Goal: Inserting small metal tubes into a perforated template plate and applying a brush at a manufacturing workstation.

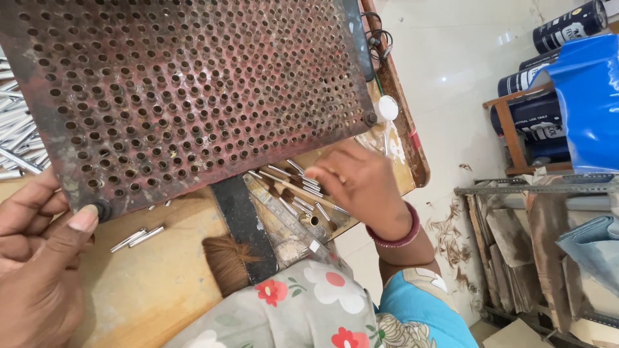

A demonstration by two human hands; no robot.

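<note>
The left hand [39, 258] gripped the lower left corner of a perforated metal plate [193, 90], thumb pressed on its front face beside a dark corner bolt [101, 209]; the plate was rust-red, tilted up above the wooden surface [155, 277], and many of its holes held short metal tubes seated end-on; the right hand [361, 183] reached under the plate's lower right edge, fingers curled down onto a loose heap of small metal tubes [300, 187] lying on the surface; whether those fingers pinched any tube could not be told, since the fingertips were hidden behind the hand; a pink bangle [400, 235] sat on the right wrist; two loose tubes [137, 237] lay side by side on the surface below the plate, near the left thumb; a brush with brown bristles [222, 261] rested on the surface between the hands, touching a dark flat strip [242, 222] that ran under the plate; a larger pile of long silver tubes [16, 138] lay at the far left edge, partly covered by the plate; a white round cap [387, 107] sat beside the plate's right corner; blue cans [535, 116] stood on a rack over the pale floor at right
</note>
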